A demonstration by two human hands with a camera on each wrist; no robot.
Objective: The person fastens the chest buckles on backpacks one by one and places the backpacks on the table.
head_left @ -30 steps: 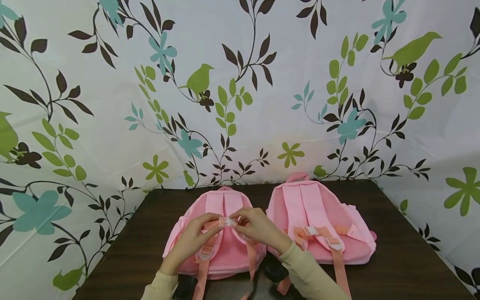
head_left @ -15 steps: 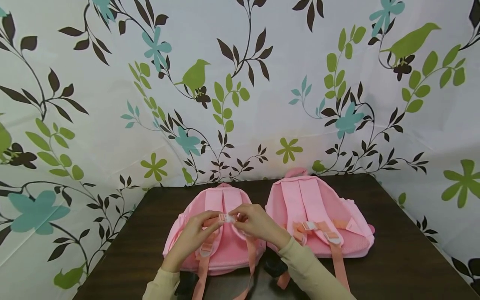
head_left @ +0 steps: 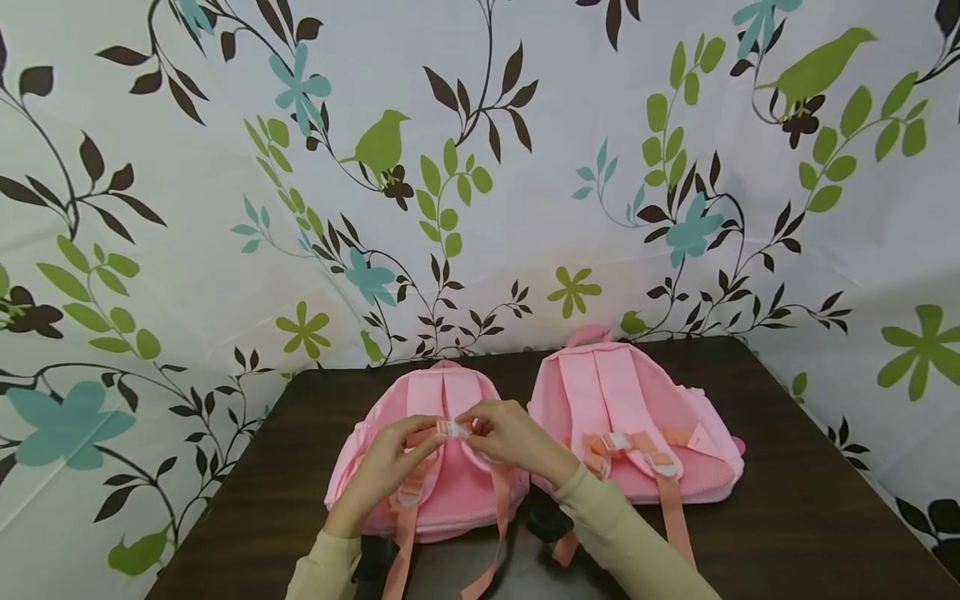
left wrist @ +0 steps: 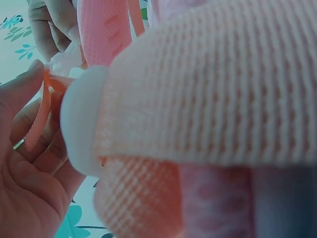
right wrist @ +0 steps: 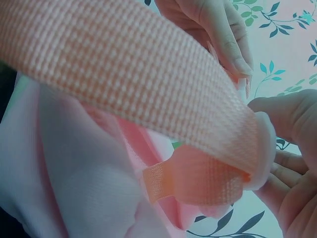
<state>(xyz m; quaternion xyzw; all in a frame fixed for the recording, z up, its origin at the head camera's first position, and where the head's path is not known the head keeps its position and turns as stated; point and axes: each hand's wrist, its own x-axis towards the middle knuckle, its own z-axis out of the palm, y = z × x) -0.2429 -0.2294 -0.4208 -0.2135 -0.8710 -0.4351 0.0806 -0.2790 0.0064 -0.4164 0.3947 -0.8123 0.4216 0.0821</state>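
Note:
A pink backpack (head_left: 468, 496) lies on the table with its shoulder straps facing up. Above its middle, my left hand (head_left: 384, 468) pinches the orange webbing beside a white plastic buckle (head_left: 454, 428). From the other side, the fingertips of my right hand (head_left: 517, 440) grip the buckle's right end. Whether its two halves are fully joined cannot be told, as fingers cover the ends. In the left wrist view, a loose orange strap end (left wrist: 39, 119) hangs by my left fingers. A white strap adjuster (right wrist: 265, 151) and wide webbing fill much of the right wrist view.
To the right lies a second pink backpack (head_left: 570, 392), its white chest buckle (head_left: 617, 442) fastened across the straps. Orange strap tails (head_left: 677, 521) trail toward the front of the dark wooden table (head_left: 795, 500). A patterned cloth (head_left: 525, 208) hangs behind.
The head view has tilted slightly, so the backpacks and hands sit a little higher in the picture. Both hands stay at the buckle, with only slight finger movement.

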